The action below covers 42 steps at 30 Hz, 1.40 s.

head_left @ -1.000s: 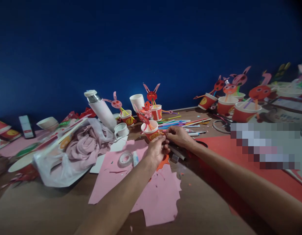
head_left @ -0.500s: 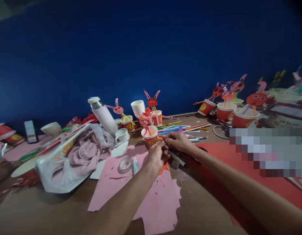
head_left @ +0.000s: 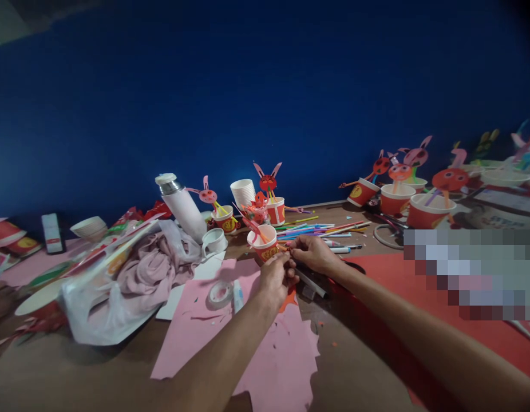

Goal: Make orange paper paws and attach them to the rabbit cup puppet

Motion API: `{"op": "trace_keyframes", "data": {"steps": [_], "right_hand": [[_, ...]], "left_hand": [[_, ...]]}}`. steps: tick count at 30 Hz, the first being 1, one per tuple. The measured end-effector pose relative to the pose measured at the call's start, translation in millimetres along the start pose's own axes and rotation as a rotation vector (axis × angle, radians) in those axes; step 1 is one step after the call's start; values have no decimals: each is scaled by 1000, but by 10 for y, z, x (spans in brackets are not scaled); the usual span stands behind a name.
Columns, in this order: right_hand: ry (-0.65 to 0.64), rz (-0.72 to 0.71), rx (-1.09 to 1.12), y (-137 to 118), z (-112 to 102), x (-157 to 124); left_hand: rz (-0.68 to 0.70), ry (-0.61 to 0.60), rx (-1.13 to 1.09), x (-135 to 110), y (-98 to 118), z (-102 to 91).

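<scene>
My left hand (head_left: 274,276) and my right hand (head_left: 313,253) meet just in front of a red paper cup (head_left: 264,241) that has a straw and a paper piece sticking out. Both hands have their fingers pinched together on a small orange-red paper piece (head_left: 289,297) that hangs below them. What exactly the fingertips grip is too small to make out. Under my left forearm lies a cut pink paper sheet (head_left: 269,349). A roll of clear tape (head_left: 220,293) and a small glue tube (head_left: 238,288) lie on the pink paper left of my left hand.
Coloured straws and pens (head_left: 320,230) lie behind my hands. Red cups with paper bunny figures (head_left: 271,197) and others (head_left: 404,183) line the blue wall. A white flask (head_left: 181,207), stacked white cups (head_left: 242,191), a plastic bag with pink cloth (head_left: 136,269) and a red sheet (head_left: 419,297) surround me.
The view has tilted up slightly, so everything sits a little lower in frame. My hands stay pinched together by the cup with hardly any movement.
</scene>
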State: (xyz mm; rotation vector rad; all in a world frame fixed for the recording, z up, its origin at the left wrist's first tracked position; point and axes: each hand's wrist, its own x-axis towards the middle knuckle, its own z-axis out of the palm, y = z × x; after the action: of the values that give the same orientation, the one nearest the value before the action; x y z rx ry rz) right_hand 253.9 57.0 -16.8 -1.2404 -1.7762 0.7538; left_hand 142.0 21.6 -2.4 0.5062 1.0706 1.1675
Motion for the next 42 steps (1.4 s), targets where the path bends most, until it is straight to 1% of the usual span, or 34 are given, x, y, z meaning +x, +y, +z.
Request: {"op": "trace_keyframes", "data": {"steps": [4, 18, 33, 42], "right_hand": [[0, 16, 3, 6, -1, -2], [-11, 82, 39, -15, 4, -17], [7, 83, 39, 49, 36, -8], [-34, 88, 94, 33, 27, -19]], "left_hand": [[-4, -14, -3, -6, -2, -17], [-21, -3, -19, -3, 6, -16], [-26, -13, -26, 24, -3, -14], [-31, -18, -29, 20, 0, -9]]}}
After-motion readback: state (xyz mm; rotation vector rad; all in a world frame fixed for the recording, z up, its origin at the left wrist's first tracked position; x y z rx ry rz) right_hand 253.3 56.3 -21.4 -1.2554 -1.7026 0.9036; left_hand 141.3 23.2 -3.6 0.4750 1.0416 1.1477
